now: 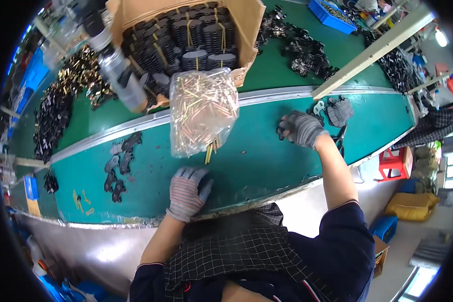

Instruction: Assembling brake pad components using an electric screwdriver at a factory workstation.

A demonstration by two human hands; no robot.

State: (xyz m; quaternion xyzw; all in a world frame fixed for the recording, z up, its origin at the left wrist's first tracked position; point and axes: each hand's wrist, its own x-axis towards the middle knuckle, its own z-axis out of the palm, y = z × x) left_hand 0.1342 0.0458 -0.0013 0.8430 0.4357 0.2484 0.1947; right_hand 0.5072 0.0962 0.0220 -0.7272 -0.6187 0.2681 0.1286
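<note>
My left hand (189, 194), in a pale striped glove, rests on the green bench top near its front edge. Its fingers lie stretched out and the thumb stands apart, with nothing seen in it. A clear plastic bag of brass-coloured pins (204, 113) lies just beyond it, and a few loose pins (209, 152) stick out below the bag. My right hand (302, 128), in a dark grey glove, has its fingers curled around a small black part (281, 133), mostly hidden. Beside that hand lie a crumpled grey glove (340, 110), small metal plates (318, 107) and dark-handled pliers (341, 141).
Behind the bag stands a cardboard box (249, 45) packed with banded black parts. Black plates (118, 171) lie on the left in two rows. A clear bottle-shaped tool (118, 75) hangs at upper left. A slanting beige post (372, 53) rises at right.
</note>
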